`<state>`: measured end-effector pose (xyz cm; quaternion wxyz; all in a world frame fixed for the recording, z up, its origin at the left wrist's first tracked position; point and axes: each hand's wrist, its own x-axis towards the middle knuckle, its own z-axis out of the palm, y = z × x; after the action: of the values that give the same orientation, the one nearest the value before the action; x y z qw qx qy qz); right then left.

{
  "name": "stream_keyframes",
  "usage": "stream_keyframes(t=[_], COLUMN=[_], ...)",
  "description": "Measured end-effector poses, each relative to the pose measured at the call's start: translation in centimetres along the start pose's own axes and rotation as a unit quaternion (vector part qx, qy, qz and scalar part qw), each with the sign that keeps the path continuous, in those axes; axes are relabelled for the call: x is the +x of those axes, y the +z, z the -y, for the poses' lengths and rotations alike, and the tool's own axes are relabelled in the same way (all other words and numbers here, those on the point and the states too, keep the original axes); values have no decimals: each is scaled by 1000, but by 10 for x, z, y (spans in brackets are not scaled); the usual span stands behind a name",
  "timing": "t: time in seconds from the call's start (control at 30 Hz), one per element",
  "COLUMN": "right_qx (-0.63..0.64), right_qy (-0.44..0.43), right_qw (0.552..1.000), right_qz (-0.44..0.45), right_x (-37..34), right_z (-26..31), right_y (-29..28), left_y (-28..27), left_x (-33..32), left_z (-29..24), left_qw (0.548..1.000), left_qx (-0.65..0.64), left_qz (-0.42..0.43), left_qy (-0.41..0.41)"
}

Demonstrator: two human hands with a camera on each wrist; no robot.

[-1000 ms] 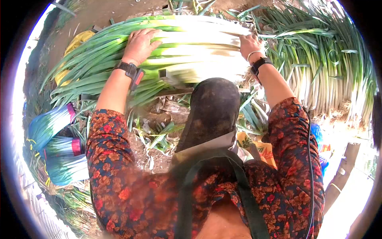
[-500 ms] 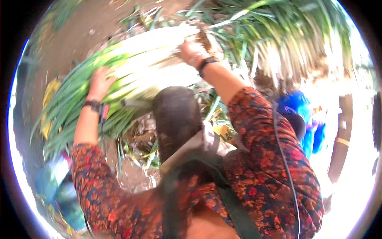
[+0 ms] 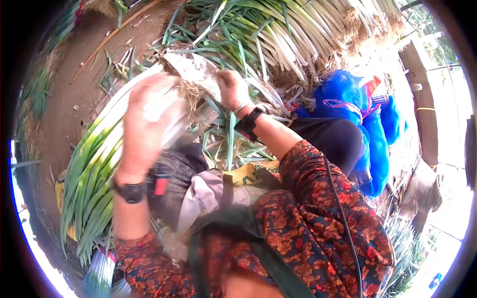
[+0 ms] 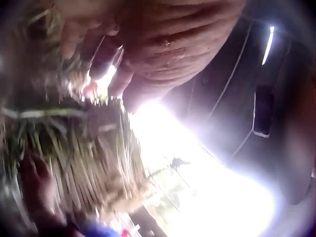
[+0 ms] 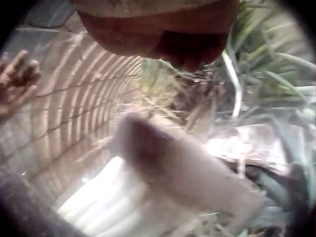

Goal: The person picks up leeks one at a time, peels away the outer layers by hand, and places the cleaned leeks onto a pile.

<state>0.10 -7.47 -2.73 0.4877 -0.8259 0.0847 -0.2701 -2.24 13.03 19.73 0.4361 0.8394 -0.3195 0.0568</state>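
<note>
A bundle of leeks [image 3: 102, 149] lies on the left, green leaves down, white stems and roots toward the middle. My left hand [image 3: 149, 121] is blurred over the white stems with fingers spread apart; whether it touches them cannot be told. Beside the root ends is my right hand [image 3: 232, 90], its fingers bent at the edge of a pale crumpled sheet [image 3: 194, 67]; a grip is not clear. The right wrist view shows the curled right hand [image 5: 163, 29] above a blurred grey bar [image 5: 187, 173] and white stems [image 5: 111, 202].
A large pile of loose leeks [image 3: 278, 39] stretches across the top. Blue bags [image 3: 343, 94] lie to the right near a wooden beam [image 3: 422, 109]. Cut leaves litter the soil [image 3: 64, 104]. Tied leeks [image 3: 99, 275] sit at the lower left.
The head view has turned rightward. My left hand has moved from the green leaves to above the white stems. My right hand has come off the stems, out beyond the roots.
</note>
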Motion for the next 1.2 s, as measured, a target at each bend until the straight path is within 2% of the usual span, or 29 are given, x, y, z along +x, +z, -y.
stream_keyframes(t=[0.03,0.1,0.17,0.23,0.3,0.37,0.43,0.47,0.5,0.57,0.63,0.73,0.83,0.9,0.93,0.97,1.0,1.03,1.07,1.1,1.13,1.17,1.2], right_qx=[-28,-191,-302,-362,-419,-454,-398,-408,-418,-448,-484,-543,-521,-477,-403,-420,-392,-312,-296,-283,-177,-158,-159], right_qy=[60,177,208,247,208,172,191,210,227,279,327,305,340,384,387,390,380,408,411,385,424,424,440], right_qw=[998,961,919,895,875,869,897,889,879,847,808,774,764,776,796,804,829,848,855,870,880,871,879], right_qz=[-4,98,148,83,124,89,12,20,38,66,81,111,170,151,233,157,123,128,113,118,119,192,93], right_x=[1,7,13,30,58,89,118,132,144,156,169,179,189,180,178,163,146,136,112,85,70,37,-1], right_z=[-34,-91,-153,-206,-271,-295,-267,-272,-277,-297,-281,-284,-273,-270,-258,-249,-256,-203,-225,-208,-163,-184,-162], right_y=[-5,-26,-50,-72,-95,-112,-128,-129,-129,-121,-113,-111,-104,-85,-83,-62,-41,-37,-12,0,-1,15,26], left_y=[31,86,111,109,106,103,103,105,105,107,105,104,101,101,100,99,98,97,98,97,96,94,93], left_x=[4,10,11,23,32,42,45,44,48,50,51,52,51,52,53,52,51,50,50,48,46,46,45], left_z=[-4,15,13,10,16,21,22,22,23,25,28,35,36,33,32,30,29,29,27,27,27,28,27], left_qw=[998,996,992,986,988,984,978,969,970,956,955,954,952,957,960,964,968,972,976,978,980,983,985], left_qx=[-52,-65,-42,-33,-18,-3,-30,-77,-23,-32,-23,-36,-31,-22,-17,-12,-7,0,-7,-2,4,10,9], left_qz=[19,54,115,160,156,163,188,197,224,260,265,266,268,259,254,241,228,214,195,187,179,170,159], left_qy=[4,27,-16,19,-17,-68,-89,-132,-93,-131,-133,-134,-146,-128,-119,-111,-105,-96,-101,-92,-84,-75,-69])
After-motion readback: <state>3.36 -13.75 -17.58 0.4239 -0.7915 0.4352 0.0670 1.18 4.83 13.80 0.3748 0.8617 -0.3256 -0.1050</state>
